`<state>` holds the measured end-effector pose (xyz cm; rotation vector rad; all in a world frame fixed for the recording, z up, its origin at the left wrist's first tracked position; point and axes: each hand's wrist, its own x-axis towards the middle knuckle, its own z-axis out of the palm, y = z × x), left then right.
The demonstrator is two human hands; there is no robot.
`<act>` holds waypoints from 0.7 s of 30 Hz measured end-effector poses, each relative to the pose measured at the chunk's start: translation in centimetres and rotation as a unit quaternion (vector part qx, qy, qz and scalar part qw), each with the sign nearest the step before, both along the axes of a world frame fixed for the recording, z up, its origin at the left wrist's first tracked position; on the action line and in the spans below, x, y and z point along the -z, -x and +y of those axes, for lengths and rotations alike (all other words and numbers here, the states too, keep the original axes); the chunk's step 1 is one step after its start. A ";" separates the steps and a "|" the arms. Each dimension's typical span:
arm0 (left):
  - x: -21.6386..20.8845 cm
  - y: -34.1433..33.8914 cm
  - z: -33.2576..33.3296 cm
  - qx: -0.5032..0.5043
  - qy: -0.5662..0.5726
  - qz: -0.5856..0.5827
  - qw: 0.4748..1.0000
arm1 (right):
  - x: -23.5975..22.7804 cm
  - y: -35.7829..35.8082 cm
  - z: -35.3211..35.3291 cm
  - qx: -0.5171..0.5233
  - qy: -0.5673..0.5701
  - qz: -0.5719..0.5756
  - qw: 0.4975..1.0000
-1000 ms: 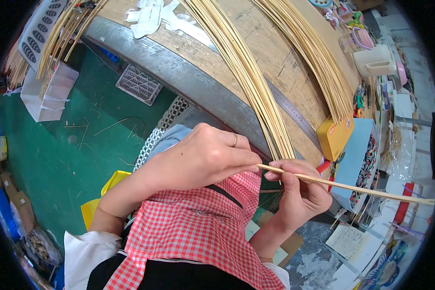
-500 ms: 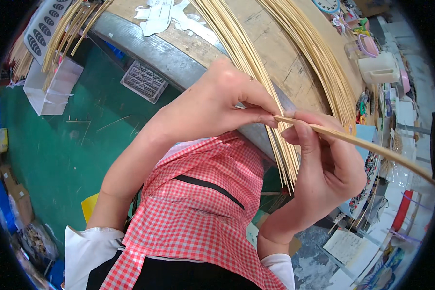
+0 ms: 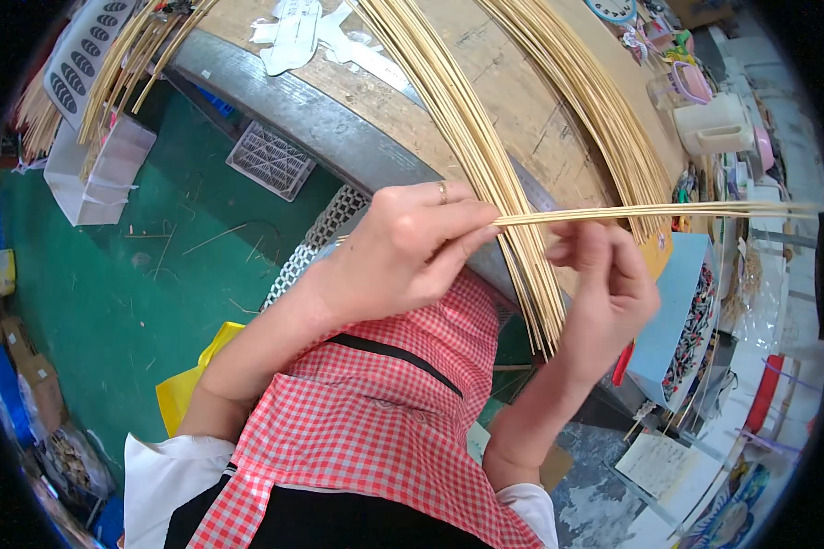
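My left hand (image 3: 421, 242) is closed, pinching a few thin bamboo strips (image 3: 668, 210) between thumb and fingers. They stick out to the right, nearly level, and spread slightly toward their far ends. Just below them is my right hand (image 3: 609, 274), its fingers curled in and the thumb near the fingertips; I see nothing held in it. Under both hands a long bundle of bamboo strips (image 3: 458, 101) lies on the workbench (image 3: 513, 137), its near ends hanging over the edge. A second bundle of strips (image 3: 604, 101) lies farther right.
White paper patterns (image 3: 293, 37) lie at the back of the bench. A light plastic jug (image 3: 712, 125) and a blue box (image 3: 673, 320) stand to the right. On the green floor are a grey plastic crate (image 3: 270, 157) and a white bin (image 3: 105, 174).
The held strips have swung up to nearly level and now show as separate strips. My left hand has shifted slightly left; my right hand has drawn back from its pinch on them.
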<state>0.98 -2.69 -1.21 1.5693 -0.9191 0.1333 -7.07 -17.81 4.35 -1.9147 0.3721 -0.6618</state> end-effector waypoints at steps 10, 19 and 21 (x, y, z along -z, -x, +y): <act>1.8 -0.5 2.1 0.002 -0.044 0.121 0.992 | -1.2 20.9 -34.2 0.390 0.496 0.305 0.713; 1.9 0.2 1.5 0.029 -0.062 0.148 0.987 | 4.8 27.0 -41.0 0.298 0.492 0.437 0.691; 2.0 0.3 1.3 0.026 -0.060 0.144 0.987 | 4.5 26.3 -40.0 0.296 0.509 0.451 0.670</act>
